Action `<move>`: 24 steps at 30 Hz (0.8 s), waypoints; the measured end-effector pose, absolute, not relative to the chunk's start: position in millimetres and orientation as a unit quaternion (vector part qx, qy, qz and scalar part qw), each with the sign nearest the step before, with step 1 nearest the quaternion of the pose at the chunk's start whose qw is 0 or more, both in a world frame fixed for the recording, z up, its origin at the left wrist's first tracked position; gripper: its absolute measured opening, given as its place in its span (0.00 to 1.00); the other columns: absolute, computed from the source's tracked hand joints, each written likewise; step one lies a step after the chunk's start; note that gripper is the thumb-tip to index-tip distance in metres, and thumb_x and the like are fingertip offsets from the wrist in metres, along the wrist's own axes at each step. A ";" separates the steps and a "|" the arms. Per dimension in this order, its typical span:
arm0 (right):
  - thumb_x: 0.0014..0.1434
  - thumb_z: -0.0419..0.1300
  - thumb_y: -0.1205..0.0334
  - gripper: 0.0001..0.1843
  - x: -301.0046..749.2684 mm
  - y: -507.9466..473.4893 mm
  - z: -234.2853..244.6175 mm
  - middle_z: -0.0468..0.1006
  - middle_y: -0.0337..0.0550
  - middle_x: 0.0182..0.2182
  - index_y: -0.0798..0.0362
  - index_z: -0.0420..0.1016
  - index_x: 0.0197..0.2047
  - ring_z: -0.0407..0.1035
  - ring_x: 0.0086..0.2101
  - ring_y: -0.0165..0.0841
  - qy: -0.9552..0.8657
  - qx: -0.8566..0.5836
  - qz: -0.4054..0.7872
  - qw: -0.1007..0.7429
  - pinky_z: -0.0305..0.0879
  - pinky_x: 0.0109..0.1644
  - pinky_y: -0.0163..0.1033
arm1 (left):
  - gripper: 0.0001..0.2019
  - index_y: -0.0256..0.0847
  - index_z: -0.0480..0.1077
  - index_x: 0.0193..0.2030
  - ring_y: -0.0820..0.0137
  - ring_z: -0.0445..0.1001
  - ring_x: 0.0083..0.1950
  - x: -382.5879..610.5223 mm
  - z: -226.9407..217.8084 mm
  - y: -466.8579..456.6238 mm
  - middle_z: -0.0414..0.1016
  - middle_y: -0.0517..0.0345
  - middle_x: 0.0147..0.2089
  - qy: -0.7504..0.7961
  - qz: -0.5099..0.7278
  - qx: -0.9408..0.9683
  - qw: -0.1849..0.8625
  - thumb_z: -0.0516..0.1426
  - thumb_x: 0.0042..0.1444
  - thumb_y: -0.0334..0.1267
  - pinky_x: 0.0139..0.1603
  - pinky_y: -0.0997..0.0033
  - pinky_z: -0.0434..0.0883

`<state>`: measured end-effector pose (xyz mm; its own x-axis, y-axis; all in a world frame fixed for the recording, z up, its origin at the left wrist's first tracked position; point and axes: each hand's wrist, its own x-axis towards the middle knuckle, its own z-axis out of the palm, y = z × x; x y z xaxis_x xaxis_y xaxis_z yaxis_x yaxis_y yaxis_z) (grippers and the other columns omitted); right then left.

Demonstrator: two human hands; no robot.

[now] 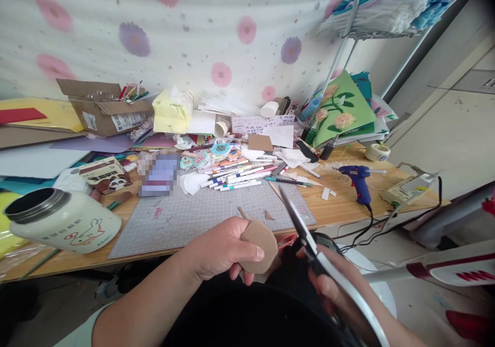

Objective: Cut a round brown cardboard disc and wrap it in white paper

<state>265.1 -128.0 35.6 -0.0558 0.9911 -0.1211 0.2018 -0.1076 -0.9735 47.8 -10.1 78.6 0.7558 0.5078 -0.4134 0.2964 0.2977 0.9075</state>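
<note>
Scissors [299,220] gripped in the right hand [332,290], blades together and pointing far, stand just right of a brown cardboard piece [261,246]. The left hand [220,249] pinches the piece between thumb and fingers, near the table [340,202] edge. Its outline already shows several straight, angled cuts, so the trimming looks well along. 2 small offcuts [268,215] lie on the grey cutting mat [201,215] beyond. Markers [240,177] and a blue glue gun [358,179] sit farther back.

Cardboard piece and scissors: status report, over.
Left hand pinches brown cardboard piece over the lap. Right hand grips scissors, blades raised beside the piece, not touching. Cutting mat ahead holds small scraps.
</note>
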 end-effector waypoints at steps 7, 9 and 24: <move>0.42 0.69 0.59 0.28 237.9 -84.6 64.1 0.71 0.34 0.23 0.51 0.65 0.45 0.63 0.23 0.30 -0.482 -0.512 0.560 0.438 0.58 0.26 0.35 | 0.03 0.39 0.68 0.31 0.74 0.70 0.21 56.8 84.4 -13.1 0.69 0.64 0.21 0.290 -0.025 0.670 0.683 0.55 0.48 0.34 0.16 0.81 0.60; 0.41 0.66 0.66 0.25 228.1 -78.7 69.9 0.69 0.31 0.22 0.51 0.66 0.44 0.61 0.22 0.28 -0.491 -0.525 0.548 0.428 0.58 0.25 0.34 | 0.03 0.39 0.69 0.30 0.73 0.70 0.21 54.9 87.2 -10.2 0.69 0.64 0.20 0.299 -0.032 0.692 0.656 0.55 0.48 0.35 0.17 0.80 0.61; 0.51 0.64 0.53 0.23 209.2 -73.4 47.0 0.66 0.31 0.22 0.49 0.63 0.48 0.62 0.20 0.29 -0.470 -0.505 0.424 0.587 0.62 0.23 0.35 | 0.14 0.37 0.66 0.32 0.79 0.62 0.15 80.2 43.1 -44.6 0.68 0.64 0.16 0.344 0.414 0.469 0.700 0.58 0.55 0.48 0.14 0.82 0.58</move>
